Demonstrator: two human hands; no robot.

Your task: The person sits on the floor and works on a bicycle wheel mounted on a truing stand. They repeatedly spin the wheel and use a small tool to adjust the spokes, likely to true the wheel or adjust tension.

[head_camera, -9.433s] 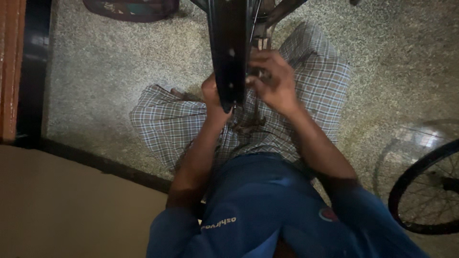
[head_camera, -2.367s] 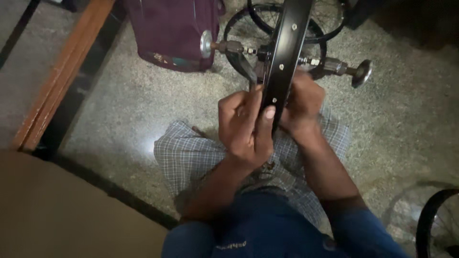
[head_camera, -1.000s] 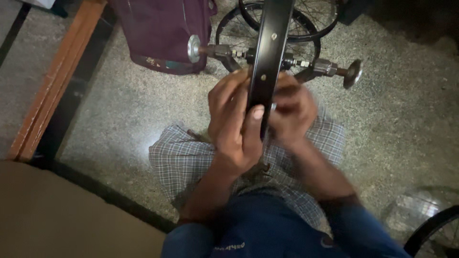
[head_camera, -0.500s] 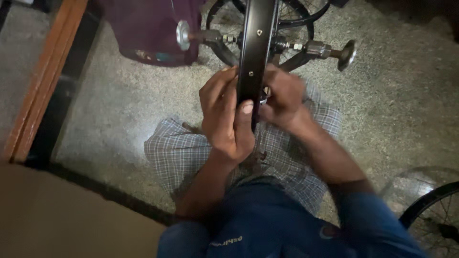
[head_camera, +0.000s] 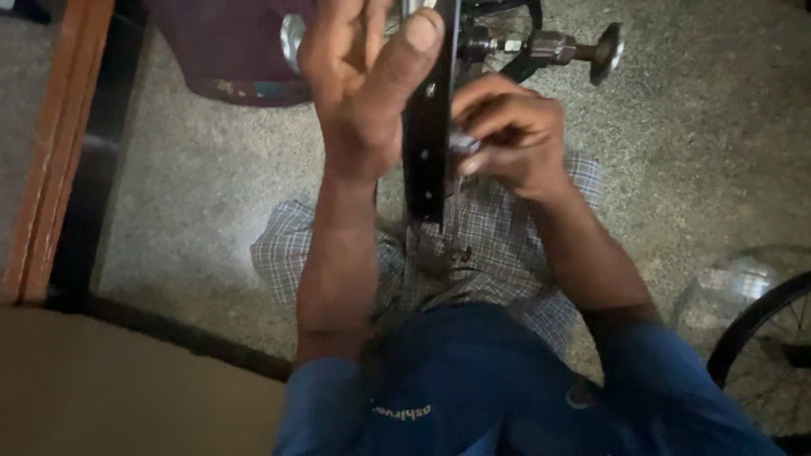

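**Two hands at a black wheel rim held edge-on**

The fingers [head_camera: 473, 127] of the right hand [head_camera: 511, 135] are curled together and pinch a small dark part right at the side of the black wheel rim [head_camera: 428, 118]; what this part is, I cannot tell, because it is blurred. The left hand [head_camera: 363, 80] is raised on the other side of the rim. Its fingers are extended and lie close together, not closed on anything, and the thumb rests along the left face of the rim.

The rim stands upright between the two hands, seen from its edge, with small holes along its inner band. It is above the person's lap, which is covered with a checked cloth [head_camera: 498, 245]. Both arms come from blue sleeves [head_camera: 473, 397] at the bottom of the view.

Behind the rim a metal axle with a round knob [head_camera: 583, 49] crosses from side to side. A dark purple bag [head_camera: 228, 46] lies on the speckled stone floor [head_camera: 186, 194] at the upper left. A wooden frame [head_camera: 59, 143] runs along the left edge. Part of a spoked bicycle wheel [head_camera: 760, 355] shows at the lower right, well apart from the hands.
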